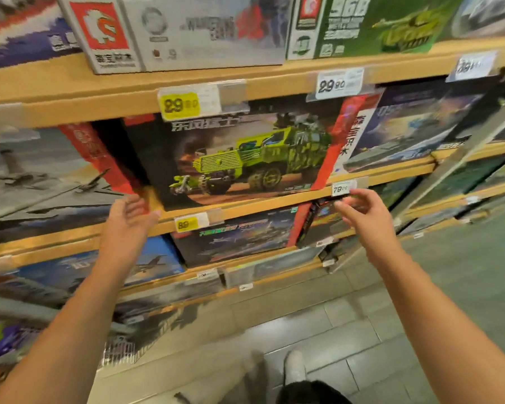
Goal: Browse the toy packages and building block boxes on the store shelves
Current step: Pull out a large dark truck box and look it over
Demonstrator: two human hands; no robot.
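Reaching hands: both arms stretch toward the middle shelf, one at each lower corner of the same box.
Left hand (pixel 130 212): palm turned inward, fingers loosely spread, holding nothing; its fingertips are at the box's lower left corner, and contact cannot be told.
Right hand (pixel 362 209): fingers relaxed and slightly bent, holding nothing, hovering just below the white price tag (pixel 342 188) near the box's lower right corner.
Green truck box (pixel 239 158): a dark building block box picturing a green armoured truck, standing face-out and tilted on the wooden shelf (pixel 245 205) between the two hands.
Yellow price tag (pixel 180 105): clipped to the shelf edge above the box, reading 29.
Left neighbour: a grey box with aircraft (pixel 35 176), just beside the truck box, a red-edged side between them.
Right neighbour: a blue ship box (pixel 405 132), its red-and-white side touching the truck box.
Upper shelf: a grey box with a red logo (pixel 169 30) and a green tank box (pixel 370 24).
Lower shelves: a dark space-themed box (pixel 236 234) and a blue jet box (pixel 155 260).
Floor (pixel 347 330): grey tiles, a white shoe (pixel 295 367) near the bottom edge.
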